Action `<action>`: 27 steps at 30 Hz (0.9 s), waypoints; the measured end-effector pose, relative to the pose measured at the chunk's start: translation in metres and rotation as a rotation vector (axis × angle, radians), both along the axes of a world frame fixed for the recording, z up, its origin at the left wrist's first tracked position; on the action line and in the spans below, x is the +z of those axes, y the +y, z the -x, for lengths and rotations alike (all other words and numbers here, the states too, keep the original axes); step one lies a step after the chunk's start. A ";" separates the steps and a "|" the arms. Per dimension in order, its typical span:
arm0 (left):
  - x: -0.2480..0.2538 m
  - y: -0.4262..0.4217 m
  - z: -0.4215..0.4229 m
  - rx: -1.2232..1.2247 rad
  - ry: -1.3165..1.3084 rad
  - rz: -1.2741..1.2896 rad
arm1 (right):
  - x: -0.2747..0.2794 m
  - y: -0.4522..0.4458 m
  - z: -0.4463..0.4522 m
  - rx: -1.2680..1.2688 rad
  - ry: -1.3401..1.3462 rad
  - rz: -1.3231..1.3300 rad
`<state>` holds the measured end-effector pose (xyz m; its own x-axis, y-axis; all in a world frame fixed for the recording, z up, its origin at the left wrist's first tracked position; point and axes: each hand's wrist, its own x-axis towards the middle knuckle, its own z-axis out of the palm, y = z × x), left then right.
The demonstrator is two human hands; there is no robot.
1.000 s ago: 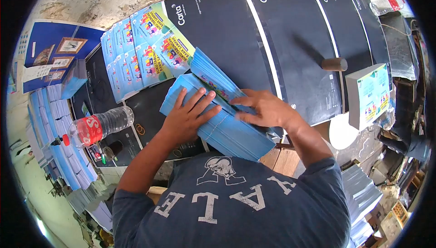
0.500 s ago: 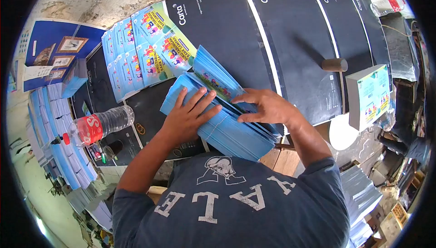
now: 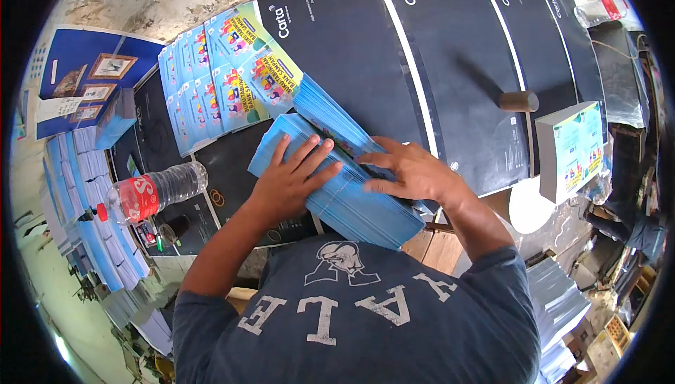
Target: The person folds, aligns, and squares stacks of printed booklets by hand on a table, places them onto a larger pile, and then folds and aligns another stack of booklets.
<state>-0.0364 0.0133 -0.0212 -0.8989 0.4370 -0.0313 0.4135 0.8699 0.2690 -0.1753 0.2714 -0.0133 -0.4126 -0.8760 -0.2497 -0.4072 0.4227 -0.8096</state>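
Observation:
A thick stack of light-blue booklets (image 3: 362, 205) lies slantwise on the table close to my body, its many page edges showing. My left hand (image 3: 294, 173) rests on the stack with its fingers spread flat. Beyond it a bunch of blue booklets (image 3: 330, 113) leans away, and a dark gap with some printed cover separates the two. Over the right part of that gap is my right hand (image 3: 415, 173), its fingers apart and touching booklet edges. The fingertips are partly hidden among the booklets.
Overlapping printed covers (image 3: 228, 78) lie at the back left. A plastic bottle (image 3: 158, 190) with a red label lies on the left, near rubber bands (image 3: 217, 197). On the right are a short cylinder (image 3: 519, 101) and a block of printed booklets (image 3: 573, 148). Black sheets (image 3: 464, 39) cover the table.
The leaning bunch has tipped a little toward the stack, narrowing the gap and hiding more of the printed cover. My right hand's fingers have shifted slightly; my left hand stays put.

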 end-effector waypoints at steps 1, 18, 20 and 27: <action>0.000 0.000 0.000 0.007 -0.007 -0.021 | -0.003 0.000 0.001 0.001 0.000 0.001; -0.001 0.001 0.000 0.007 -0.005 -0.006 | -0.011 0.002 0.007 -0.008 -0.094 0.090; -0.001 0.000 0.001 0.003 0.001 -0.001 | -0.010 0.003 0.008 -0.005 -0.116 0.094; 0.000 -0.001 0.002 -0.012 -0.013 0.005 | -0.022 0.005 0.010 -0.027 -0.149 0.156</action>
